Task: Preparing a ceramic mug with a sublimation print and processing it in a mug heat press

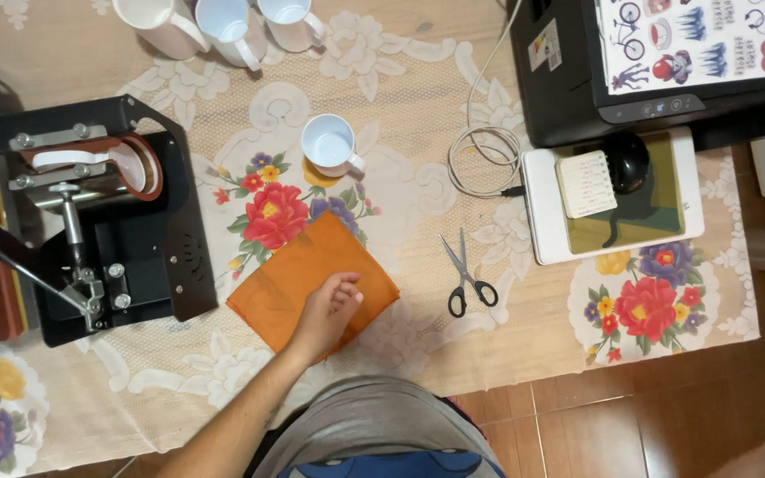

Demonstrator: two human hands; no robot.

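Nearest the camera, one bare arm reaches up from the lower left, its hand (328, 310) lying open and flat on an orange cloth (312, 280) spread on the floral tablecloth (418, 88); which hand it is I cannot tell, and no other hand shows. Black-handled scissors (467, 274) lie just right of the cloth. A white mug (329, 144) stands beyond it, a black mug press (104, 217) to the left

An orange cloth (298, 279), folded square and lying flat, sits turned diamond-wise just below the white mug (329, 144).
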